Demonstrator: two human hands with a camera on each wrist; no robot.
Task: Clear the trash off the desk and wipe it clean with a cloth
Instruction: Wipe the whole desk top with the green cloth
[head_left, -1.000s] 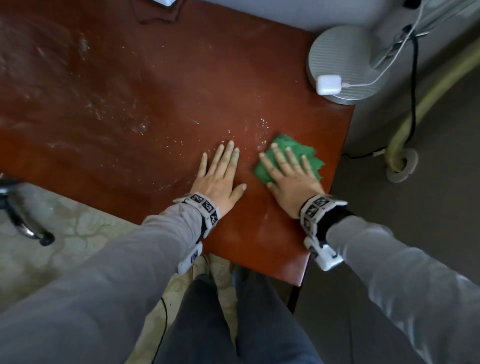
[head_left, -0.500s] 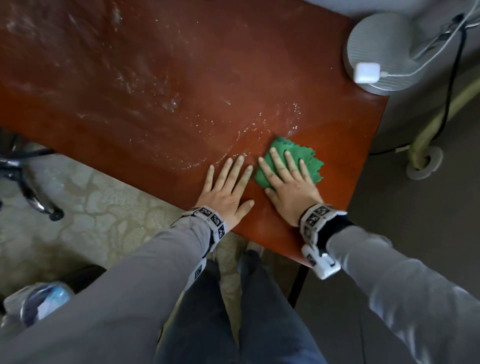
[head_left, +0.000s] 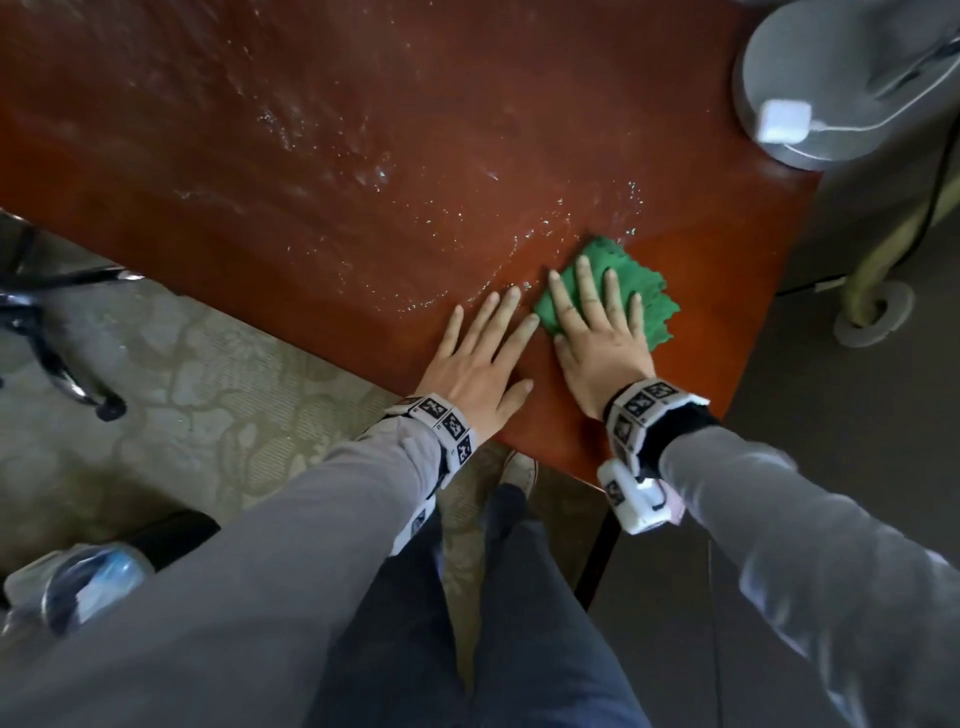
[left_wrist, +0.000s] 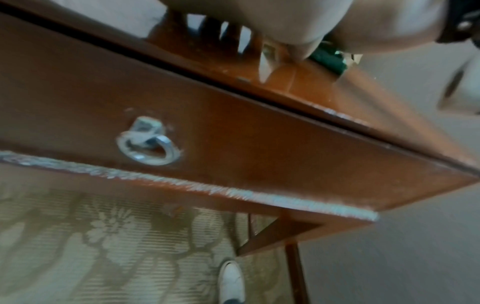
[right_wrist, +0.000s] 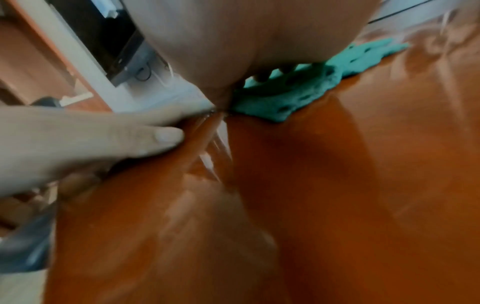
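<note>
- Bag (head_left: 78, 577): crumpled clear plastic, low on the floor at far left beside a dark object; contents not legible.
- Chair base (head_left: 57, 332): dark metal legs on the patterned carpet, left of the counter.
- Counter (head_left: 363, 130): red-brown wood, glossy. White crumbs (head_left: 374, 171) and pale smears lie across the middle, with a curved line of specks running up to the cloth. No larger trash visible on it.
- Left hand (head_left: 480, 358): flat on the counter near its front edge, fingers straight and slightly spread, holding nothing; just beside the right hand.
- Right hand (head_left: 597, 332): palm down on the cloth, fingers straight and spread, pressing it to the counter.
- Cloth (head_left: 654, 306): green, bunched and ragged-edged, near the counter's front right corner, mostly under the fingers.
- Lamp base (head_left: 810, 67): grey disc at the far right corner, white plug (head_left: 783, 120) resting on it.
- Step, as judged: wiping stage, crumbs being gathered. Next move likely calls for steady downward pressure, sweeping the cloth leftward through the specks, without scattering them off the edge.
</note>
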